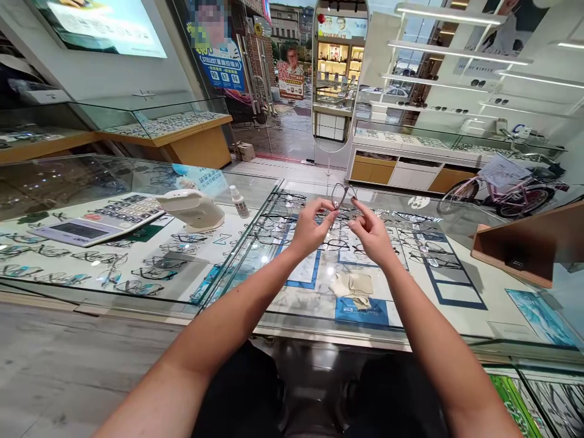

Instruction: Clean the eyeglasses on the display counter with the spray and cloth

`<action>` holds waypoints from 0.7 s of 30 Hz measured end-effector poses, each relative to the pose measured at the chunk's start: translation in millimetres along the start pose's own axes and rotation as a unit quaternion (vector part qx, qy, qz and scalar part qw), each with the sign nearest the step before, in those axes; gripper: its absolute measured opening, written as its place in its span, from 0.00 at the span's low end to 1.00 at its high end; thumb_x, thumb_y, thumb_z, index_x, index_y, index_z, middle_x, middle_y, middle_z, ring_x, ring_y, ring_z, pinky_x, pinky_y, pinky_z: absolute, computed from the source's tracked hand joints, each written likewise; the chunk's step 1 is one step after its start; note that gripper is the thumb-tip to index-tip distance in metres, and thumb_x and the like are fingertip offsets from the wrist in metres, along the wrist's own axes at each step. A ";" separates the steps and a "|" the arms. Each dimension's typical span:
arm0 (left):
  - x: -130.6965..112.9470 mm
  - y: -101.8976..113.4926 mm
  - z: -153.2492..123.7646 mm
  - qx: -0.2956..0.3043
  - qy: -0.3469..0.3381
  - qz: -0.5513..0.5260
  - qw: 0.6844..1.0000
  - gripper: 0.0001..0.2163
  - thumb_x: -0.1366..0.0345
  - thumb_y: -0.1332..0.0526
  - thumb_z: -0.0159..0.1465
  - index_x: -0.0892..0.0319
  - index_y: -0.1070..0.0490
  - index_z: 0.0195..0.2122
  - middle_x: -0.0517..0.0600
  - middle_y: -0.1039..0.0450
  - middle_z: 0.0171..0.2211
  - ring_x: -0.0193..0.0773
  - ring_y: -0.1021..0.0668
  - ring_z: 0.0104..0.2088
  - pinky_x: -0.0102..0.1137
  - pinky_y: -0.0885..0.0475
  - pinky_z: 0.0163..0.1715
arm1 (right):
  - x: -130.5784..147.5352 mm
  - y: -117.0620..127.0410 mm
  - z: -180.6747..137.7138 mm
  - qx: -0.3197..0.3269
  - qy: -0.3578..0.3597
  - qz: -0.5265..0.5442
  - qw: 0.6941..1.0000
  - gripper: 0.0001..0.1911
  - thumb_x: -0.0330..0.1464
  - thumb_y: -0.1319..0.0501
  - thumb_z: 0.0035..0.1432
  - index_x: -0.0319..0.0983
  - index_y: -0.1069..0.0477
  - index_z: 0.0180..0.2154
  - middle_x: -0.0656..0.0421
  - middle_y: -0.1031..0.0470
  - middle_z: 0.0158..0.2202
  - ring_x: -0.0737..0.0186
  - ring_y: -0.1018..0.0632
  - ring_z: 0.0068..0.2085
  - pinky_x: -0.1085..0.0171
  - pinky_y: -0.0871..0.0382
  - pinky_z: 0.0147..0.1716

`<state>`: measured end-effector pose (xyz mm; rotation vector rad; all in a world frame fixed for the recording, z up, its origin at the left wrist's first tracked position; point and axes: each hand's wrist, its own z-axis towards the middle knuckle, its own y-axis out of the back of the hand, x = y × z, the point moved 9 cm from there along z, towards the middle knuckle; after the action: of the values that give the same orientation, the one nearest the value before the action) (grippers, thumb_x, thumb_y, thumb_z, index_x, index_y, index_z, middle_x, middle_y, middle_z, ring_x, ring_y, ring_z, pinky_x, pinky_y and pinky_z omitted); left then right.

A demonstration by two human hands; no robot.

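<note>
A pair of eyeglasses (343,193) with thin dark frames is held up above the glass display counter, tilted on its side. My left hand (314,225) pinches it from the left between thumb and fingertips. From the right, my right hand (370,233) has its fingers curled at the other side of the frame, thumb and forefinger close together. Below both hands, rows of eyeglasses (335,245) lie under the glass. Nearer to me, a beige cloth (353,286) lies over a blue packet (360,313) on the counter top (296,311).
Leftward on the counter are a small spray bottle (239,202), a cream-coloured device (191,208) and a large calculator (104,222). A brown wooden stand (513,252) is at the right. Beyond the counter are an oval mirror (337,131) and a pink bicycle (506,185).
</note>
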<state>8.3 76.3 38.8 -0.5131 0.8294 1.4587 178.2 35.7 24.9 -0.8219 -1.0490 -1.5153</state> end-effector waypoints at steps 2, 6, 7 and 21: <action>-4.5 -1.9 -0.7 0.013 -0.017 0.024 0.999 0.12 0.52 0.35 0.71 0.54 0.25 0.39 0.53 0.20 0.44 0.45 0.20 0.48 0.38 0.29 0.52 | 0.1 6.7 0.5 -0.031 0.007 0.003 0.999 0.40 0.45 0.34 0.65 0.37 0.36 0.73 0.67 0.45 0.27 0.62 0.40 0.29 0.60 0.42 0.33; -9.7 -5.3 -1.1 0.039 -0.031 0.046 0.998 0.11 0.52 0.36 0.72 0.54 0.26 0.39 0.53 0.20 0.42 0.45 0.20 0.46 0.39 0.30 0.51 | 6.9 20.9 0.4 -0.092 0.035 0.006 0.995 0.40 0.43 0.34 0.65 0.39 0.37 0.73 0.67 0.45 0.27 0.62 0.40 0.29 0.60 0.41 0.32; -10.1 -6.4 -1.0 0.048 -0.031 0.051 0.997 0.11 0.52 0.36 0.72 0.54 0.26 0.39 0.53 0.20 0.42 0.46 0.21 0.46 0.39 0.30 0.51 | 9.6 24.7 0.0 -0.105 0.043 0.004 0.994 0.39 0.43 0.35 0.65 0.41 0.37 0.74 0.67 0.46 0.27 0.62 0.40 0.29 0.60 0.41 0.32; 14.3 -18.1 -2.4 0.069 0.067 -0.114 0.989 0.15 0.50 0.27 0.63 0.57 0.20 0.37 0.58 0.24 0.57 0.50 0.22 0.60 0.40 0.27 0.56 | 9.5 6.7 0.7 -0.027 0.068 -0.131 0.989 0.27 0.45 0.32 0.65 0.42 0.21 0.61 0.58 0.30 0.37 0.58 0.30 0.37 0.57 0.34 0.39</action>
<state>24.4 82.4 23.3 -0.5858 0.9391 1.1569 182.9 32.5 35.1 -0.6252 -1.0486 -1.8024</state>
